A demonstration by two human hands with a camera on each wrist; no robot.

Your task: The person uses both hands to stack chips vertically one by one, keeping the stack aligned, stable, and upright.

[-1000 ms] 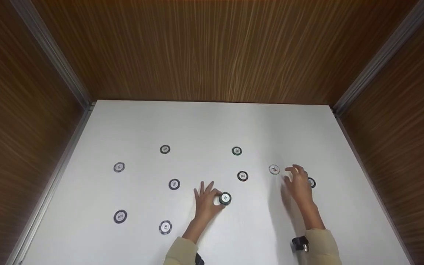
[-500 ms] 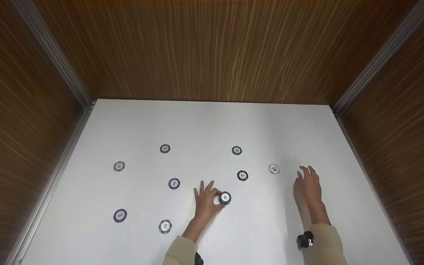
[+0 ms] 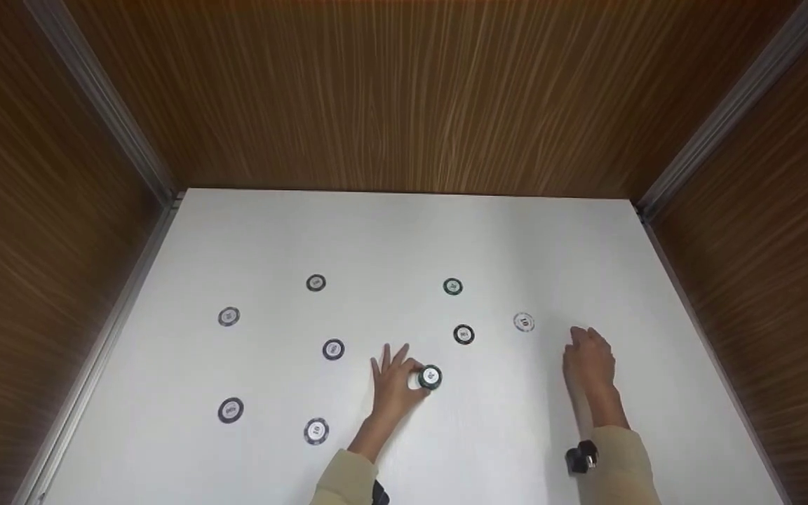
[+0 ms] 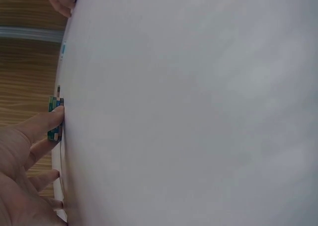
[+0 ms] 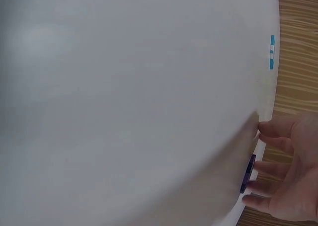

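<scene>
In the head view my left hand (image 3: 393, 389) pinches a small stack of green-edged poker chips (image 3: 431, 377) between thumb and index finger, the other fingers spread. The layered edge of the stack (image 4: 55, 119) shows in the left wrist view, standing on the white table (image 4: 174, 112). My right hand (image 3: 590, 361) is low over the table at the right, fingers bent downward. Beside its fingers in the right wrist view lies a purple-edged poker chip (image 5: 248, 174), hidden under the hand in the head view. No finger is clearly curled round this chip.
Single chips lie scattered: a white chip (image 3: 524, 322), a black chip (image 3: 464, 334) and a green chip (image 3: 453, 286) near the middle and right, several more on the left, such as a dark chip (image 3: 231, 410). Wood-grain panels (image 3: 404, 98) wall the table's back and sides.
My right hand has moved right, away from the white chip, and lowered over the chip at the right; its fingers have bent downward. The left hand and stack have stayed in place.
</scene>
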